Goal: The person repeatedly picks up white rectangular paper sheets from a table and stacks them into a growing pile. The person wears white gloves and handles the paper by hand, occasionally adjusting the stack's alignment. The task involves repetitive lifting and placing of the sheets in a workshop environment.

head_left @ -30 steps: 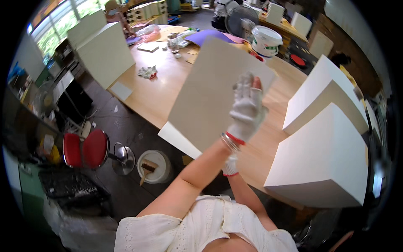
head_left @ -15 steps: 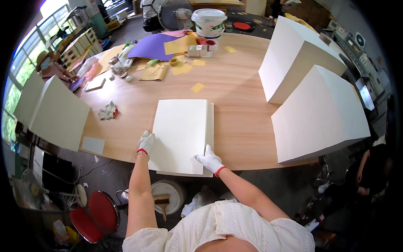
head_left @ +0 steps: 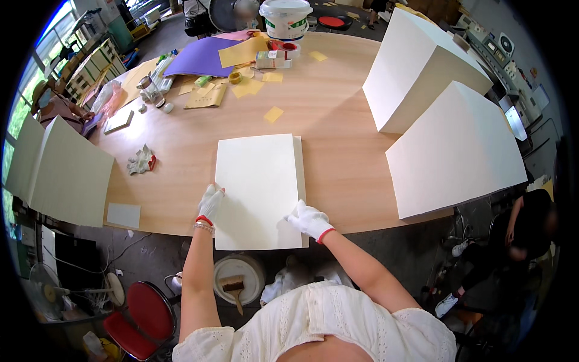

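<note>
A flat stack of white boards or thick sheets (head_left: 256, 181) lies at the table's near edge, its lower layer showing along the right side. My left hand (head_left: 210, 200), in a white glove with a red cuff, grips the stack's left edge. Across the right edge lies my right hand (head_left: 309, 218), gloved the same way, its fingers closed against the top board near the front corner. Some fingertips of both hands are hidden.
Tall white stacks (head_left: 455, 154) stand at the right, and another white stack (head_left: 72, 172) at the left. A crumpled glove (head_left: 142, 160), purple sheets (head_left: 199, 59), a tape roll (head_left: 235, 77) and a white bucket (head_left: 285, 21) are on the table. Below it, a brush (head_left: 232, 283) rests on a tub.
The top board now lies more squarely over the lower one at the front. My right hand has turned and reaches further over the right edge; the view has shifted slightly.
</note>
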### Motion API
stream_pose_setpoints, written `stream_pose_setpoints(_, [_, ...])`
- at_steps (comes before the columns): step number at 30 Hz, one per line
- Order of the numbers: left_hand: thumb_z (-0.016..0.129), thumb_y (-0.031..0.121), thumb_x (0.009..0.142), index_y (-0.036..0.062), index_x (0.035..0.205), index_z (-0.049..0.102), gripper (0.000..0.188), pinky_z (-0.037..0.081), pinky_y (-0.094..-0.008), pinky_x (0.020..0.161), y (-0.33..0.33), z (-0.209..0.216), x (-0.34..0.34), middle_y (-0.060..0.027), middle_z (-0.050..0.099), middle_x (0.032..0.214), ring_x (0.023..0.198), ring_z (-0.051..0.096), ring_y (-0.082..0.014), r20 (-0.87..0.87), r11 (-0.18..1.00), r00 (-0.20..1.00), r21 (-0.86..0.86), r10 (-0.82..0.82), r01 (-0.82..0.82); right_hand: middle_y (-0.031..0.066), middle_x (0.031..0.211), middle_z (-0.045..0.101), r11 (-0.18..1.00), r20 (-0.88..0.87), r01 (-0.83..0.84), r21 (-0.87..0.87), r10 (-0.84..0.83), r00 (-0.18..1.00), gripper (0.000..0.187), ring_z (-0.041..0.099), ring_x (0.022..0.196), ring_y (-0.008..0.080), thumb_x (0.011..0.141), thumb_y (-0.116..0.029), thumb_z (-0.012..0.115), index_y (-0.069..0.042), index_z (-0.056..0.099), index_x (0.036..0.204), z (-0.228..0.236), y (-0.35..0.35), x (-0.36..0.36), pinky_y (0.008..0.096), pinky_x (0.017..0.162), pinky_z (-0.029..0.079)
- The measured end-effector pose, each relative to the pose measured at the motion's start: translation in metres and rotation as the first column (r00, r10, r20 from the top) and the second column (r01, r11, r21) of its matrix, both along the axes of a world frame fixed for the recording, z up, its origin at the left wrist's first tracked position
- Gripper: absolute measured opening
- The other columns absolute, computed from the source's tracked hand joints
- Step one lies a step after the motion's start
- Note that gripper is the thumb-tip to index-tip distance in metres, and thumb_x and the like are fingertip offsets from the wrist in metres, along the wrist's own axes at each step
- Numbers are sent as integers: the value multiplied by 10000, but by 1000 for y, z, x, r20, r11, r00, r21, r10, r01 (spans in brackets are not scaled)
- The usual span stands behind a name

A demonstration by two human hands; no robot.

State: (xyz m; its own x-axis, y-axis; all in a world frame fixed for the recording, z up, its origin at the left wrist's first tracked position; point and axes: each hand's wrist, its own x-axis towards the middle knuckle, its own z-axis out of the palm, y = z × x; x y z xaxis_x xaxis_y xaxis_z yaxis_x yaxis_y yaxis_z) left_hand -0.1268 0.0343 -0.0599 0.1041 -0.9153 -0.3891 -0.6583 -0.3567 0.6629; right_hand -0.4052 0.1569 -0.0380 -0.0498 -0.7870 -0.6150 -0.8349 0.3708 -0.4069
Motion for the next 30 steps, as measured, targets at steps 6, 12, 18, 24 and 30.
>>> stream_pose_setpoints(6, [527, 400, 885, 68, 1333, 465, 561, 394, -346, 978, -7, -37, 17, -139, 555, 1274, 1177, 515, -262, -177, 999, 984, -44, 1, -9, 230, 1264, 529, 972, 74, 96, -214, -82, 994, 815, 543, 1132, 368, 838, -450, 568, -69, 183, 1448, -1, 27, 1, 463, 923, 433])
stream_pose_setpoints(12, [595, 312, 862, 42, 1335, 455, 563, 440, -343, 911, 17, 4, 9, -135, 579, 1190, 1102, 548, -235, -30, 998, 1000, -55, -5, 3, 193, 1278, 524, 961, 72, 107, -254, -92, 993, 781, 532, 1135, 369, 803, -374, 622, -210, 223, 1454, -12, 33, -5, 463, 929, 433])
stream_pose_setpoints(18, [803, 202, 669, 106, 1259, 543, 652, 460, -371, 912, 120, -33, 83, -148, 580, 1174, 1104, 549, -291, 130, 833, 905, -355, -406, 425, 222, 1333, 404, 895, -18, -210, -393, 220, 975, 709, 450, 1195, 393, 692, -410, 756, -178, 463, 1295, -14, 69, 1, 453, 955, 420])
stream_pose_setpoints(24, [769, -13, 607, 82, 1127, 640, 543, 528, -337, 807, 154, -74, 83, -158, 611, 1134, 988, 605, -293, -10, 828, 963, -513, -268, 225, 165, 1153, 445, 763, -190, -336, -552, 277, 942, 688, 509, 1017, 356, 621, -345, 812, -155, 496, 1201, -31, 76, 15, 453, 839, 465])
stream_pose_setpoints(30, [754, -47, 595, 68, 984, 691, 411, 547, -330, 692, 151, -68, 77, -122, 671, 842, 785, 649, -268, 238, 701, 944, -632, -230, 330, 176, 1152, 446, 758, -225, -357, -546, 278, 934, 687, 510, 1014, 366, 622, -315, 815, -162, 486, 1206, -40, 80, 9, 456, 847, 460])
